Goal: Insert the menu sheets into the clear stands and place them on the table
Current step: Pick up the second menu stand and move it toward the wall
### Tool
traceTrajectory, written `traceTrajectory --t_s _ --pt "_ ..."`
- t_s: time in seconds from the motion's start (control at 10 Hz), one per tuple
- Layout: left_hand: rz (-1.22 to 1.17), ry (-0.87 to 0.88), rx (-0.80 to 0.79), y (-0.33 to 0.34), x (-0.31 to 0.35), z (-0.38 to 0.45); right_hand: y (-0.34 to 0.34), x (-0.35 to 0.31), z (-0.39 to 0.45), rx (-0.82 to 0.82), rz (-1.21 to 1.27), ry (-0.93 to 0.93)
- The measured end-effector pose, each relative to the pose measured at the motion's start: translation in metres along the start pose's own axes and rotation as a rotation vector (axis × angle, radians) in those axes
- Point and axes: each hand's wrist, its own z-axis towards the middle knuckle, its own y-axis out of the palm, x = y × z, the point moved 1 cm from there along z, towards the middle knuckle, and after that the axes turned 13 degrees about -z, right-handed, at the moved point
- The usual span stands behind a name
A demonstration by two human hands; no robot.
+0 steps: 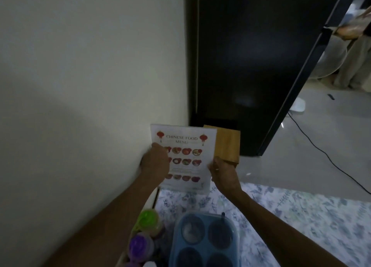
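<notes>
Menu sheet (183, 156) with red lanterns and little food pictures is up in front of me, held over the far end of the desk (281, 212) with the flowery cloth. My left hand (155, 162) pinches its left side, and my right hand (223, 173) is closed on the right side, by a wooden block (227, 146). I think the sheet already sits inside a clear stand, but the light is dim and I cannot tell for sure. It is not set down yet. I see only this one sheet, so how many are left I cannot say.
</notes>
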Motion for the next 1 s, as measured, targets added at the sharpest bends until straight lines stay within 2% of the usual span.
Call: traceTrajectory --t_s 0.2,0.3,0.4,0.8,1.0 --pt "0.164 0.098 -0.074 0.011 0.005 -0.018 -0.003 0.004 -0.008 -0.045 -0.133 -0.07" --pt "0.194 0.126 -0.08 0.017 0.008 -0.028 -0.003 0.007 -0.01 -0.058 -0.17 -0.174" --pt "0.206 0.156 -0.076 0.016 0.009 -0.033 -0.002 0.004 -0.01 -0.064 -0.226 -0.186" --pt "0.254 0.229 -0.073 0.002 0.02 -0.056 -0.001 0.015 -0.008 -0.094 -0.342 -0.123" --pt "0.256 0.308 -0.025 0.007 0.064 -0.084 -0.075 0.018 -0.032 -0.007 -0.42 -0.046"
